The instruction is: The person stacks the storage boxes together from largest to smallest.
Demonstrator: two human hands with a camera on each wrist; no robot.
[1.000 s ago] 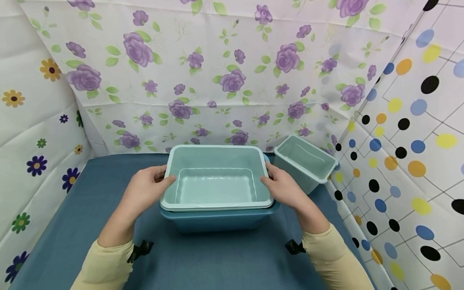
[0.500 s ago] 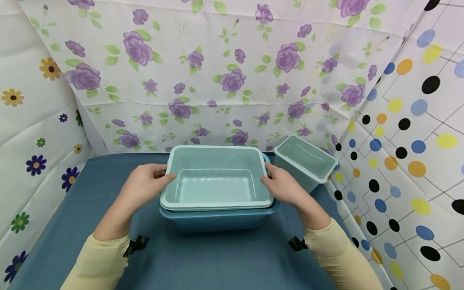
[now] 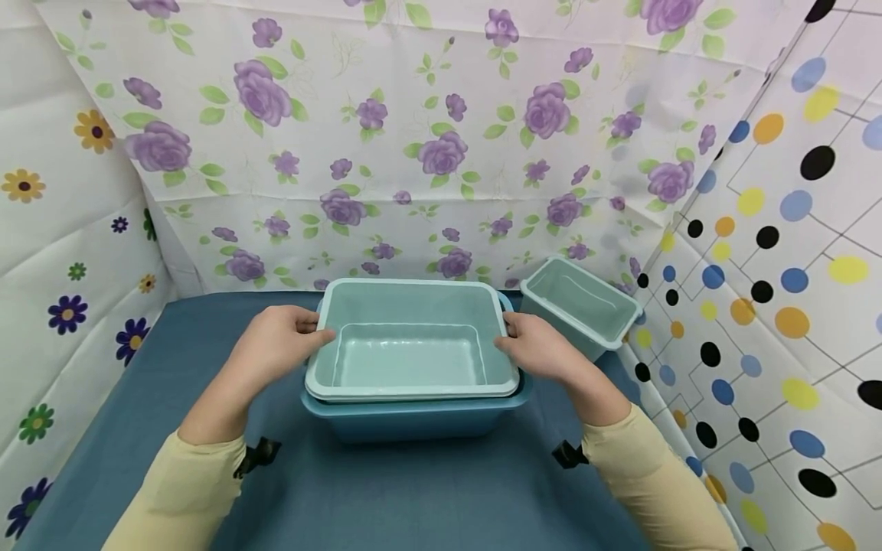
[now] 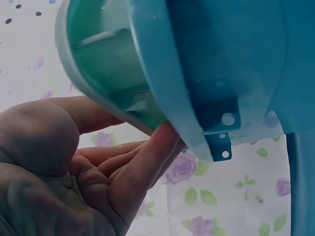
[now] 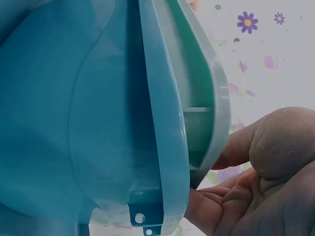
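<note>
A pale green plastic basin (image 3: 413, 360) sits nested in a larger blue basin (image 3: 416, 425) in the middle of the table, its rim standing above the blue one. My left hand (image 3: 276, 340) grips the green rim at the left end, thumb on top and fingers beneath. At the right end my right hand (image 3: 540, 348) pinches the same rim in a like way. In the left wrist view the left fingers (image 4: 142, 169) reach between the green rim and the blue rim. The right wrist view shows the right thumb (image 5: 238, 147) against the green rim.
A smaller pale green bin (image 3: 579, 306) stands at the back right, close to the dotted cloth wall (image 3: 772, 291). Floral cloth (image 3: 400, 153) hangs behind the blue-covered table (image 3: 413, 497). Another flowered cloth (image 3: 76, 252) borders the left side.
Both hands keep their hold on the green basin, which has barely moved. The forearms have swung slightly outward, and the left wrist is raised a little.
</note>
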